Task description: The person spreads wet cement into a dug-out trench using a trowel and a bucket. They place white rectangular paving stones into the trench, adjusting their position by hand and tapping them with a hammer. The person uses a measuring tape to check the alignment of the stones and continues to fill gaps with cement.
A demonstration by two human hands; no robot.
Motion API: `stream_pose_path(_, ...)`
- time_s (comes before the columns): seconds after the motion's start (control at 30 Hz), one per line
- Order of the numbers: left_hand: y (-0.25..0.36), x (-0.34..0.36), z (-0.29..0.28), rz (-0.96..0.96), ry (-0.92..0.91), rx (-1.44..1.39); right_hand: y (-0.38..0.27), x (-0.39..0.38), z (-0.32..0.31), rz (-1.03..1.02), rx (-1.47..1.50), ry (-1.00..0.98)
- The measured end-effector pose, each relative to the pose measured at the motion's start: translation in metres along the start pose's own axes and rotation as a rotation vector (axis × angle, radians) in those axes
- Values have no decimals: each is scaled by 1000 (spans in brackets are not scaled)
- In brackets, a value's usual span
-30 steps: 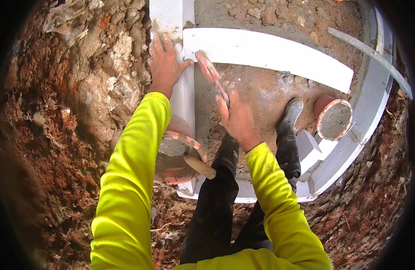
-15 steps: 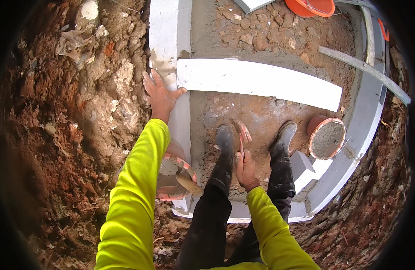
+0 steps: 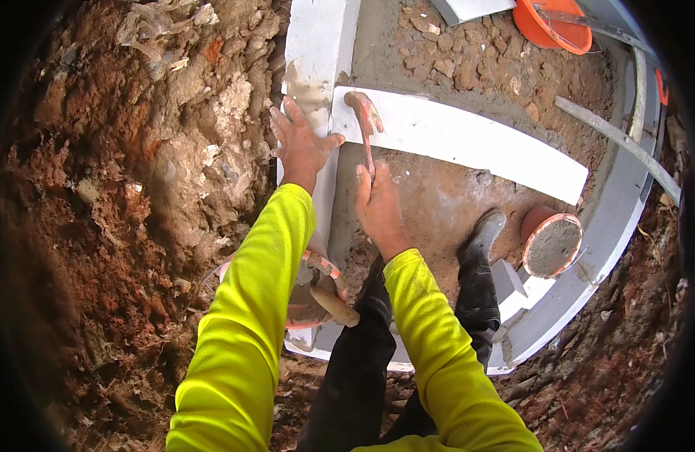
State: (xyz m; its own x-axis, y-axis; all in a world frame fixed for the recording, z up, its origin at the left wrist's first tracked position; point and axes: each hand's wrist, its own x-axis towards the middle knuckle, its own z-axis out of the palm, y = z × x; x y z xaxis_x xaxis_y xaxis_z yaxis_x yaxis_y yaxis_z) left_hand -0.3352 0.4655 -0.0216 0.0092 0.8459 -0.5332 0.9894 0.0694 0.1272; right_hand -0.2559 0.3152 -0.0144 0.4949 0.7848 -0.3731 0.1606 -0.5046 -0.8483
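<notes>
- One hammer [image 3: 364, 114] is clamped in the right hand [image 3: 381, 207], fingers wrapped round its handle; its head shows over the slab's left end, though whether they touch I cannot tell.
- Left hand [image 3: 302, 151]: empty, fingers spread on the pale beam [image 3: 317, 45], thumb beside that same end.
- White curved slab [image 3: 468, 139]: runs left to right across the bed, its left end against the beam, its right end apart from the curved wall [image 3: 618, 215].
- Progress, as I judge it: the slab is in position and being adjusted at the left; the right-hand gap is unfilled, and fresh mortar along the slab's near edge is not evident.
- Near left, a wooden handle [image 3: 334, 305] lies over the rim of a bucket [image 3: 329, 270].
- To the right, a mortar-filled pail [image 3: 535, 223] stands beside pale blocks [image 3: 506, 279].
- Far right: an orange bucket [image 3: 539, 30].
</notes>
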Motion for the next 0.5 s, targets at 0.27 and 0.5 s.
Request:
stream_pose_path(0.27,-4,3,4,34,16,-36,-1,20,-21,-40,-229,-125)
stream_pose_path(0.5,-23,7,13,134,91,4,67,-119,-75,142,-274,3)
